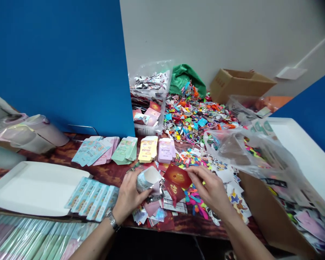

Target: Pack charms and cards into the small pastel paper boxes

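Note:
My left hand (130, 195), with a metal watch on its wrist, is closed around a small light-blue box (148, 178) whose top stands open. Some silvery and pale pieces show against the box's right side; I cannot tell whether the fingers hold them too. Between the fingertips of my right hand (209, 187) is the corner of a red card (178, 176) with gold print. Loose cards and silver packets (174, 206) lie below the hands. Colourful balloons (196, 204) are scattered beside the right hand.
Behind the hands stand stacks of flat blue, pink, green (125, 150), yellow (147, 148) and purple cartons (166, 150). Several blue boxes (93, 198) rest by a white tray (40, 184). Small trinkets (197, 115) are heaped at the back; a cardboard box (276, 209) bounds the right.

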A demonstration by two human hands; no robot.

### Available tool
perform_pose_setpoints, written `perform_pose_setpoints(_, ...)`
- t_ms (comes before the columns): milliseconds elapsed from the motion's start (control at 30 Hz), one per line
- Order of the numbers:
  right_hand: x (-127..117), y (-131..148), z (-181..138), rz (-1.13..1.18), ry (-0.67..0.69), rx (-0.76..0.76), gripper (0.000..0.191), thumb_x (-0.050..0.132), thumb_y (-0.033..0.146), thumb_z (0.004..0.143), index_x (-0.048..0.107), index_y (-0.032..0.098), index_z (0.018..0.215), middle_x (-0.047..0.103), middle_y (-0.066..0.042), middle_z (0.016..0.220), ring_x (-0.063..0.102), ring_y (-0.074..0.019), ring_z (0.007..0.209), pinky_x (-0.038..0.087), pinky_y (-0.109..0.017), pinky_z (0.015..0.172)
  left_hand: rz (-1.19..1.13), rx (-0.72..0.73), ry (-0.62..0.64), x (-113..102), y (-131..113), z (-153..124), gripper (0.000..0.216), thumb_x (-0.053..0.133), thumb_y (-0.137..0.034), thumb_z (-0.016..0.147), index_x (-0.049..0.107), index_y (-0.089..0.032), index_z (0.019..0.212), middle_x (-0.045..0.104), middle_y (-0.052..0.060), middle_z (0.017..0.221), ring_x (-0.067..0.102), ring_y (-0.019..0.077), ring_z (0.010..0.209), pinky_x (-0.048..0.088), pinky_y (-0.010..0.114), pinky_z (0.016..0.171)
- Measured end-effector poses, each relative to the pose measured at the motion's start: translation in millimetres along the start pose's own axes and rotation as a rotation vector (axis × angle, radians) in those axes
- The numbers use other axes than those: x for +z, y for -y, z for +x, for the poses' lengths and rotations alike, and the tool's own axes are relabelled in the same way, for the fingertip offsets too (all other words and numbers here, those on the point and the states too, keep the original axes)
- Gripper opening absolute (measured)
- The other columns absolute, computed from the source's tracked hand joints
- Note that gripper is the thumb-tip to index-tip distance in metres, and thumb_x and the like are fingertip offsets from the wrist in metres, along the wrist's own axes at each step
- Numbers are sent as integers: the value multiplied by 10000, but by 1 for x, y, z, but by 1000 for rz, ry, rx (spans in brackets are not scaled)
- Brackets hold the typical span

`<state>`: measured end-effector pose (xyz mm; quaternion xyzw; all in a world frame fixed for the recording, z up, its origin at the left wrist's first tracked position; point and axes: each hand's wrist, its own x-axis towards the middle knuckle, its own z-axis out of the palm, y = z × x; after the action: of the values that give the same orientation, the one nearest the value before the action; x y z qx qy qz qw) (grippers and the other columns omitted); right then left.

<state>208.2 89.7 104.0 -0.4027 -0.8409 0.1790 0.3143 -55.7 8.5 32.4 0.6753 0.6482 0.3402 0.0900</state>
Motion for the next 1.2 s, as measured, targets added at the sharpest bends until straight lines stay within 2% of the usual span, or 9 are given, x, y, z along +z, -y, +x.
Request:
perform_pose_setpoints(233, 25, 19, 14, -221, 194, -334, 234, 487, 127, 934, 657, 219, 1065, 664, -64, 918, 624, -188, 855, 491, -295, 775, 142, 112, 64, 6, -10, -7, 564, 637, -318, 811, 438, -176, 1319, 584, 120, 1134, 553, 279, 1058, 503, 410, 867)
perform_pose_setpoints(400, 45, 31, 9, -13, 192, -308, 255, 473, 129, 929, 584, 174, 1154, 650, -95, 1038, 602, -200, 1030, 509, -311, 879, 115, 166, 65, 20, -15, -11, 660, 624, -283, 800, 356, -183, 1395, 565, 122, 1173, 549, 278, 1072, 497, 417, 899)
perform_pose_setpoints(533, 39, 19, -4, 209, 105, -276, 265, 474, 162, 940, 553, 196, 1191, 623, -98, 1133, 583, -167, 1109, 507, -292, 926, 26, 192, 30, 30, -14, -6, 672, 621, -353, 813, 340, -184, 1399, 571, 127, 1169, 572, 276, 1054, 511, 409, 884)
perform_pose_setpoints(633, 15, -20, -17, 136, -38, -145, 230, 480, 157, 939, 584, 223, 1134, 659, -63, 1049, 617, -167, 1019, 511, -318, 906, -10, 175, 27, 31, -11, -3, 713, 631, -416, 812, 318, -202, 1416, 574, 134, 1202, 581, 294, 1085, 516, 432, 892)
perform_pose_setpoints(700, -8, -56, -25, -59, -82, 61, 238, 479, 183, 942, 585, 220, 1152, 654, -71, 1050, 618, -192, 1002, 509, -354, 893, -38, 127, 35, 30, -10, -2, 742, 626, -448, 816, 290, -217, 1435, 553, 142, 1261, 567, 309, 1141, 509, 457, 919)
perform_pose_setpoints(833, -45, -119, -42, -590, 150, 459, 435, 628, 184, 834, 558, 220, 1262, 561, -146, 1254, 564, -304, 1101, 508, -392, 818, -62, 106, 54, 29, -11, -2, 790, 605, -458, 832, 206, -247, 1481, 488, 144, 1376, 530, 324, 1231, 487, 485, 970)
perform_pose_setpoints(1000, -57, -140, -49, -690, 246, 481, 357, 648, 85, 787, 648, 214, 1120, 531, -146, 1325, 504, -323, 1173, 473, -345, 810, -97, 174, 125, 28, -17, -2, 748, 599, -416, 852, 215, -284, 1480, 572, 102, 1207, 635, 252, 1047, 560, 367, 826)
perform_pose_setpoints(1100, -64, -137, -46, -714, 280, 458, 164, 596, 137, 852, 674, 187, 988, 631, -146, 1133, 550, -295, 1069, 460, -349, 817, -95, 196, 149, 27, -15, -1, 648, 603, -400, 854, 316, -309, 1429, 576, 72, 1142, 646, 222, 986, 564, 337, 801)
perform_pose_setpoints(1200, -72, -124, -42, -711, 278, 424, 178, 492, 217, 933, 668, 201, 918, 663, -114, 947, 570, -266, 986, 446, -344, 824, -82, 188, 159, 29, -13, 0, 658, 603, -388, 857, 302, -304, 1436, 564, 78, 1170, 634, 223, 1009, 550, 347, 837)
